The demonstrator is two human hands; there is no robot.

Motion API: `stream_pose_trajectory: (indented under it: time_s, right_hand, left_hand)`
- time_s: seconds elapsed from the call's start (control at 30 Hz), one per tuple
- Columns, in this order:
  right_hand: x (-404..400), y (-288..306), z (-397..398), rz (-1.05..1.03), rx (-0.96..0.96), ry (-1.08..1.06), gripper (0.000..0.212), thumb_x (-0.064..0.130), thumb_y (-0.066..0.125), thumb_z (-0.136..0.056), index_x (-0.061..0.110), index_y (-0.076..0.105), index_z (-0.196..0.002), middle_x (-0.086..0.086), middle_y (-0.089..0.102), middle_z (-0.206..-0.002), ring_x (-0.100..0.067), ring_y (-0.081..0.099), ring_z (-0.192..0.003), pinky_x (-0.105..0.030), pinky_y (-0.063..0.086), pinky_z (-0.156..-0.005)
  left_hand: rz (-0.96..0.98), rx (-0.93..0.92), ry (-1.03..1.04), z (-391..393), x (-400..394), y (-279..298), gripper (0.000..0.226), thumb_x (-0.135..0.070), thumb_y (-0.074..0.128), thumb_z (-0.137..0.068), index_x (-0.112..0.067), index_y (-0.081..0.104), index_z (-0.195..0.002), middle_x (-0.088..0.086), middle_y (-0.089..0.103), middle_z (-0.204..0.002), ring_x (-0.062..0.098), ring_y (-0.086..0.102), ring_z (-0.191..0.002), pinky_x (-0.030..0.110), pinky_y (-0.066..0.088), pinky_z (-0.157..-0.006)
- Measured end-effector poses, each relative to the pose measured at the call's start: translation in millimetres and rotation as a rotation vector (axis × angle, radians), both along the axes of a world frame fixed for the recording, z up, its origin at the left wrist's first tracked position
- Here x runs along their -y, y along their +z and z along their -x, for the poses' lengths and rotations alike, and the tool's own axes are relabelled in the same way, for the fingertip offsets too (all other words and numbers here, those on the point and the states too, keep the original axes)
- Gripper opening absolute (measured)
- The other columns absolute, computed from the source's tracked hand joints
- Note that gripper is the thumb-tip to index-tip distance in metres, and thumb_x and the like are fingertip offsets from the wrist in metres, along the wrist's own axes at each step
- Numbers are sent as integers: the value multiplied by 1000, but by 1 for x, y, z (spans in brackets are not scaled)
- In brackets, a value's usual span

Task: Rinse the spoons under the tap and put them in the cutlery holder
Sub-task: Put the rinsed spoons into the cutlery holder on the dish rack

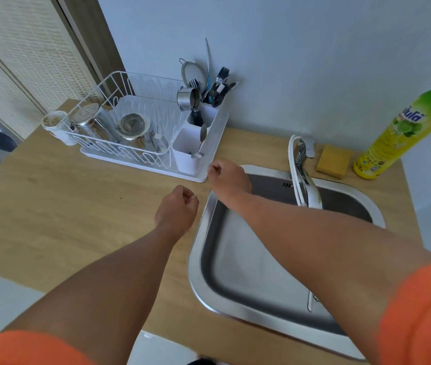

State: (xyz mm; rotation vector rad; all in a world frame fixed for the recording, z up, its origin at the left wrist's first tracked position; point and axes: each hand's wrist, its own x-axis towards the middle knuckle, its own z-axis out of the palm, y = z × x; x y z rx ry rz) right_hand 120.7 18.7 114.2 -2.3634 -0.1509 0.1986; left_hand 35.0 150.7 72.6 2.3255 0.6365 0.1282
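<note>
Right hand [228, 180] loosely curled, nothing held, hovering just short of the white cutlery holder [186, 150]; forearm stretched across the sink [238, 264] corner. Left hand [176, 206] in a loose empty fist above the wooden counter [51, 206]. One spoon [203, 133] stands bowl-up in the holder's near compartment; another utensil [310, 301], blurred, lies in the sink.

Your arms are bare from the hands up past the elbows. Left hand [177, 206] and right hand [228, 180]: no rings, watch or gloves that show. Short orange sleeves [419, 312] cover both upper arms, plain fabric, no print or seam markings visible at the frame's lower corners.
</note>
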Motion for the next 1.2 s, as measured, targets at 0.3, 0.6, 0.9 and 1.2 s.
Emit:
stream_pose_trajectory:
  time_s: [0.3,0.6,0.9,1.2]
  right_hand:
    - [100,-80,78,186,-166,105,20,30,49,-97,25,68,-99,-2,74,-98,-31,68,-95,-37,55,-76]
    - [205,-129,136,388,-370,59,23,35,48,-100,24,67,-106,-2,73,-109,-28,69,-98,-33,50,-75]
    - [258,-136,143,425,-480,-176,22,27,49,-100,17,66,-109,-10,70,-113,-32,68,-101,-31,46,-74]
    - [274,-136,130,377,-559,-384,4,19,57,-97,17,60,-96,-10,68,-110,-29,61,-86,-29,45,-70]
  left_hand:
    - [-1,-46,-126,-4,52,-7,9,-38,57,-94,-31,60,-90,-11,68,-84,15,63,-76,31,47,-64]
    - [-137,-158,-321,-2,112,-33,8,-35,51,-97,-29,57,-95,-4,66,-86,22,62,-76,36,53,-70]
    - [-146,-334,-469,9,174,-67,11,-38,51,-93,-31,59,-93,-4,67,-93,23,60,-78,31,44,-66]
    - [-121,-471,-620,19,245,-101,14,-39,53,-94,-28,62,-95,-3,65,-99,21,57,-83,32,44,-72]
